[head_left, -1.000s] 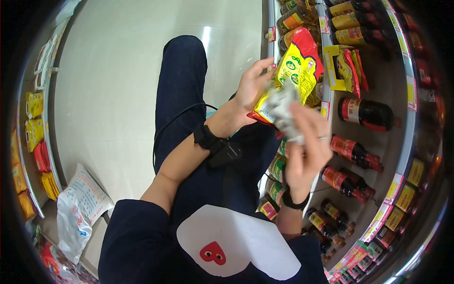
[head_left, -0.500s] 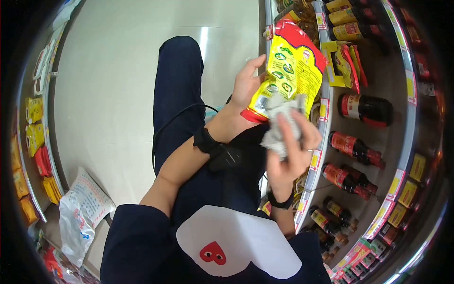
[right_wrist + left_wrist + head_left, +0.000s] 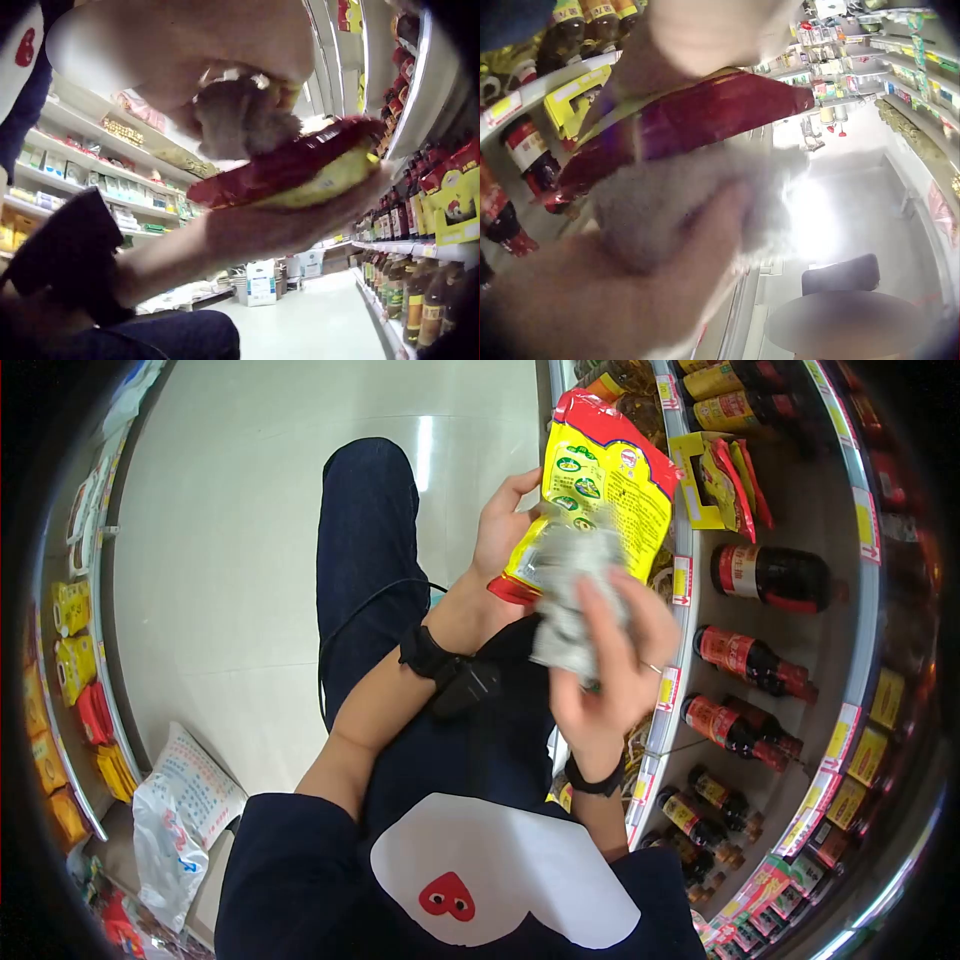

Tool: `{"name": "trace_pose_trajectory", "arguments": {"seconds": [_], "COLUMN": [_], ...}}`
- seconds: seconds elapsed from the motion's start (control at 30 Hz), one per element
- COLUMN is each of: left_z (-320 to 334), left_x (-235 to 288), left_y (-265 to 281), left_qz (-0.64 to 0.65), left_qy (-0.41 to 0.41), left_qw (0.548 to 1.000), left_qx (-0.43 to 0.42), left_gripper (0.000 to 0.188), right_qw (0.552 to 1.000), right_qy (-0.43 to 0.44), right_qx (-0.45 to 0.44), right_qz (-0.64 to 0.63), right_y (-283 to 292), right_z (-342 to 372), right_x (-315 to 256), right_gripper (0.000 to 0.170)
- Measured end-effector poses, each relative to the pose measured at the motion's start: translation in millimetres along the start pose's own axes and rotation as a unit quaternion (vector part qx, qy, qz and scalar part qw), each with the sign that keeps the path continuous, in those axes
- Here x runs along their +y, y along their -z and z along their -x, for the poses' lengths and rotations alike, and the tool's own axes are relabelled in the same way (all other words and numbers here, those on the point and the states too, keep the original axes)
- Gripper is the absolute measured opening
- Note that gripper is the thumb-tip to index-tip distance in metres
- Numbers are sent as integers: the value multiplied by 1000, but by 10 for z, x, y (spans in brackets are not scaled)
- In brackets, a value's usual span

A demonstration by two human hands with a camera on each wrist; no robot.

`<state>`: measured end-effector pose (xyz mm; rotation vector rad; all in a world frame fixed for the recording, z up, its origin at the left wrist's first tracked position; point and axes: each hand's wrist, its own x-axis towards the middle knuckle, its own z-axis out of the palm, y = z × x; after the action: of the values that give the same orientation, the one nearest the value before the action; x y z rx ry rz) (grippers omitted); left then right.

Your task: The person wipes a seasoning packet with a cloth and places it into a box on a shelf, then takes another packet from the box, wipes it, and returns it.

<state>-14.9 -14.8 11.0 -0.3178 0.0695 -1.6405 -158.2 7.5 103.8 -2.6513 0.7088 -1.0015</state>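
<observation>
A yellow and red plastic food packet lies tilted across my left hand. The left hand holds it from below and along its left edge; most of those fingers are behind the packet in the head view. In the right wrist view the palm runs under the packet. My right hand, with a ring on one finger, grips a crumpled grey-white cloth against the packet's lower printed face. Motion blurs the cloth. The left wrist view shows the cloth pressed close to the packet's red side.
Shelves at the right hold dark sauce bottles lying in view beside a yellow display box of packets. Another shelf with yellow and red packs runs along the left. A white printed bag sits on the lower left, near a black cable.
The packet and both hands have shifted left in the head view, the packet turning its printed face more toward the camera. The cloth has moved about over the packet's lower part.
</observation>
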Motion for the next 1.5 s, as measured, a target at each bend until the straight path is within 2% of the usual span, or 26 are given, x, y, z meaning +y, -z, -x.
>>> {"name": "trace_pose_trajectory", "arguments": {"seconds": [0.03, 0.1, 0.13, 0.17, 0.27, 0.37, 0.43, 0.5, 0.53, 0.63, 0.7, 0.77, 0.8, 0.83, 0.9, 0.93, 1.0, 1.1, 1.17, 1.23, 1.3, 1.33, 1.37, 1.43, 1.47, 1.5], "left_z": [4, 14, 61, 68, 50, 72, 68, 64, 68, 55, 71, 102, 105, 114, 116, 109, 73, 71, 66, 80, 81, 54, 48, 39, 44, 28], "left_x": [-12, -19, -6, -14, -38, 39, 21, -9, 5, 16, -2, 28, -14, 13, 106, 89, 94, 67, 73, -18, -63, -115, -111, -103, -100, -80], "left_y": [56, 57, -8, -61, -59, 43, -52, -99, -78, 3, 17, 47, 101, 61, -62, -116, -76, -65, -17, 115, -52, 151, 169, -77, 370, 310], "left_qz": [20, 60, 75, 76, 20, 15, 20, 71, 48, 56, 46, 1, -25, -26, 37, 50, 47, 11, -5, -117, 17, -76, -76, -12, -89, -89], "left_qy": [-17, -50, -11, -10, -32, 16, 33, 70, 78, 85, 57, -7, -76, -78, 9, 15, 17, 18, 109, -26, 132, 63, 62, 158, 51, 48], "left_qw": [999, 989, 994, 994, 998, 998, 999, 995, 996, 994, 996, 999, 994, 994, 999, 998, 998, 999, 994, 992, 991, 984, 984, 985, 984, 984], "left_qx": [-42, -124, -79, -78, 46, 53, 35, -5, -6, -41, -55, -38, -69, -68, 36, -27, -36, -30, 12, -43, 22, 151, 149, 68, 145, 146], "left_gripper": [49, 49, 52, 52, 61, 63, 61, 59, 55, 48, 40, 38, 40, 40, 34, 32, 33, 38, 55, 38, 35, 39, 39, 41, 42, 42], "right_qw": [998, 996, 998, 999, 999, 989, 983, 977, 987, 994, 996, 993, 990, 990, 995, 997, 998, 999, 995, 986, 991, 992, 993, 996, 997, 996], "right_qy": [20, 32, 26, 21, -20, -125, -149, -147, -98, -44, -31, -79, -113, -126, -79, -53, -31, 5, -34, -78, -77, -72, -66, -71, -78, -85], "right_qx": [-66, -78, -63, -49, -29, 33, 77, 139, 120, 95, 79, 82, 78, 59, 62, 27, -7, 30, 92, 143, 103, 97, 90, 46, 20, -6], "right_qz": [-4, -2, -2, -2, -1, -67, -68, -72, -40, 11, 29, -9, -29, -29, -23, -38, -53, -39, 6, -33, 40, 41, 41, 17, 3, -11], "right_y": [-25, -38, -6, 43, 150, 211, 282, 305, 362, 370, 322, 217, 162, 143, 49, 78, 121, 154, 209, 245, 320, 294, 250, 188, 169, 152], "right_z": [-13, 40, 87, 124, 206, 250, 190, 84, -6, -214, -228, -99, -13, 83, 243, 270, 247, 181, 58, -119, -262, -269, -256, -151, -87, -20], "right_x": [25, 111, 150, 185, 332, 546, 691, 760, 780, 752, 759, 683, 589, 503, 349, 265, 198, 307, 407, 536, 591, 607, 616, 527, 425, 325], "right_gripper": [58, 58, 56, 54, 51, 48, 47, 47, 48, 50, 51, 51, 52, 51, 51, 51, 51, 52, 54, 56, 50, 54, 58, 59, 58, 58]}}
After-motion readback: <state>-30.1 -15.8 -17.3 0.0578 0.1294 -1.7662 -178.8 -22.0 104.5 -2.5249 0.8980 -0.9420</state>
